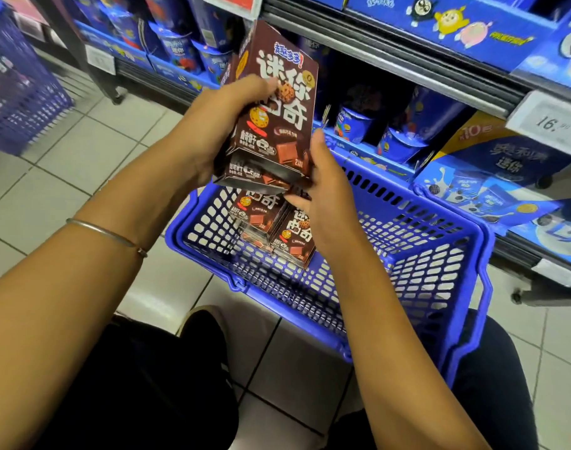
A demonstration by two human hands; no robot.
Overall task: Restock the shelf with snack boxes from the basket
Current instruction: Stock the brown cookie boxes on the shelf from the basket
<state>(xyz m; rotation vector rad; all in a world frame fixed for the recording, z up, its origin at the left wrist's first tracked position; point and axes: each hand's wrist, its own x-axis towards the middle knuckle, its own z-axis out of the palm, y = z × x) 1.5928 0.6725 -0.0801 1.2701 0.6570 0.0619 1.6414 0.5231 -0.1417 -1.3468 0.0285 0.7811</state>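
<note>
Both hands hold brown snack boxes [274,102] at frame centre, lifted above the basket. Left hand [219,125] is wrapped round the left edge, thumb across the front. Right hand [323,186] cups the lower right corner, fingers curled under. Looks like two boxes stacked, front one upright and a second edge showing beneath; exact count unclear.

Step in hand, likely: squaring the stack before shelving. Do it well by aligning the edges first, keeping the fronts facing out, and supporting the bottom so the lower box doesn't slip back down.

Blue basket [424,254] sits on the tiled floor, lower centre to right, mostly bare mesh. At least two more brown boxes in basket [277,228] lie at its far-left end, partly hidden by the right hand. Shelf [391,56] at upper right holds blue cups and blue packs; the brown boxes' slot isn't visible.
</note>
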